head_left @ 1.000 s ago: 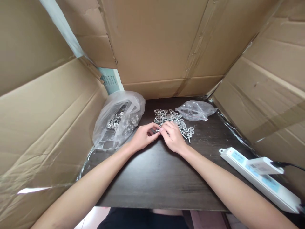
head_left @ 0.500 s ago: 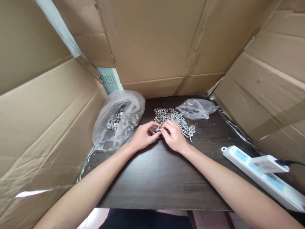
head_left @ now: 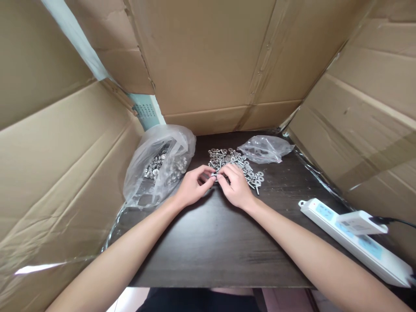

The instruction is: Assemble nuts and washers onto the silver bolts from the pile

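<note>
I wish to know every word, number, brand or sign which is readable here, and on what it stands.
No text is readable.
Green sheet: rows of dark characters, too small and blurred to read.
Charger: grey print, too small to read.
Power strip: no readable lettering on its blue areas.

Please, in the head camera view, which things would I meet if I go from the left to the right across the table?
Large plastic bag with metal parts inside, left hand, small metal piece at the fingertips, right hand, small plastic bag, white power strip.
</note>
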The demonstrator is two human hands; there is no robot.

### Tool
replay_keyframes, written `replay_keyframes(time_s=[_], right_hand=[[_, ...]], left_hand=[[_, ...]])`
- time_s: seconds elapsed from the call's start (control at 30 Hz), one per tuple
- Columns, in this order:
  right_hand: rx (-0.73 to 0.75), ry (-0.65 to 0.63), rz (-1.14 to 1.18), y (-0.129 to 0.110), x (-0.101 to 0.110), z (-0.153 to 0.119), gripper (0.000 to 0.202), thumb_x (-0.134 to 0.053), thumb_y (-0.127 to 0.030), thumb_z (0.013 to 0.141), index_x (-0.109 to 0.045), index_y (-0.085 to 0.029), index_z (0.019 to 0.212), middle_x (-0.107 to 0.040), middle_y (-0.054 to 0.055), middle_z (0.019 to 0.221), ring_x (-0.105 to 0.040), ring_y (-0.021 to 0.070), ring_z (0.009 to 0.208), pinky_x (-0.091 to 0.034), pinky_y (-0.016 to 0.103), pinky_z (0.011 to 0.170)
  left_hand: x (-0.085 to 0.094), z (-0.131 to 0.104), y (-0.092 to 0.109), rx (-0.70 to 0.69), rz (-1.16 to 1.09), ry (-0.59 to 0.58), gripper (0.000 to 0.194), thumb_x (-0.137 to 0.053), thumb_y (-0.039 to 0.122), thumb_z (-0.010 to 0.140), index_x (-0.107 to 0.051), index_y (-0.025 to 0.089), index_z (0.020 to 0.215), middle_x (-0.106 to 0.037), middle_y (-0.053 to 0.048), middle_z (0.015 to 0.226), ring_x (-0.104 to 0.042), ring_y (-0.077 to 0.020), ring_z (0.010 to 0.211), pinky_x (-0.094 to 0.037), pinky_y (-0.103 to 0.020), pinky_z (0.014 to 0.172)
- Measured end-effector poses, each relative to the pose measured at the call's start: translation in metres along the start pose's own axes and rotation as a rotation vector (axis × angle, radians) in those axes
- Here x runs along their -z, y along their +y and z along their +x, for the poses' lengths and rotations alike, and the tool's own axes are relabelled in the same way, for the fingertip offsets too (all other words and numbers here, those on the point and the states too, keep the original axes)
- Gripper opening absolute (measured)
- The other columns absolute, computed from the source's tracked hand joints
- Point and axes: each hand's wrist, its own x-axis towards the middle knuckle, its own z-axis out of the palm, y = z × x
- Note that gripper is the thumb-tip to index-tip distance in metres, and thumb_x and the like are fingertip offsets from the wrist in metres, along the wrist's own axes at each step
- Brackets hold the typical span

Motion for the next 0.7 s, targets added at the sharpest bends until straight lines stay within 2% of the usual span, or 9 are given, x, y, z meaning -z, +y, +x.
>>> replay_keyframes(time_s=[0.37, 0.6, 0.7], right_hand=[[0.011, -0.023, 0.007, 0.0000, -0.0006, 0.0004, 0.017, -0.051, -0.026, 0.102, -0.057, -0.023, 0.086, -0.066, 0.006, 0.090, -0.058, 0.0242, 0.089, -0.042, 0.041, 0.084], [0.010, -0.032, -0.008, 0.0004, -0.0006, 0.0007, 0.018, -0.049, -0.023, 0.102, -0.059, -0.023, 0.088, -0.068, 0.006, 0.091, -0.059, 0.0247, 0.089, -0.043, 0.042, 0.084], [0.001, -0.023, 0.008, -0.0007, 0.0003, 0.0002, 0.011, -0.051, -0.022, 0.099, -0.059, -0.023, 0.092, -0.068, 0.007, 0.093, -0.059, 0.0252, 0.090, -0.043, 0.043, 0.084]], left_hand=[[-0.0006, 0.0010, 0.0005, 0.036, 0.023, 0.050, 0.025, -0.066, 0.036, 0.090, -0.070, 0.018, 0.105, -0.071, -0.001, 0.082, -0.066, -0.0125, 0.067, -0.053, -0.023, 0.065], [0.0010, 0.0011, 0.0023, 0.039, -0.021, 0.039, 0.024, -0.067, 0.035, 0.088, -0.070, 0.017, 0.105, -0.071, -0.003, 0.085, -0.066, -0.0128, 0.069, -0.052, -0.022, 0.062], [0.0009, 0.0008, 0.0018, 0.037, -0.034, 0.043, 0.024, -0.067, 0.034, 0.088, -0.069, 0.017, 0.104, -0.071, -0.002, 0.085, -0.066, -0.0124, 0.068, -0.052, -0.022, 0.062]])
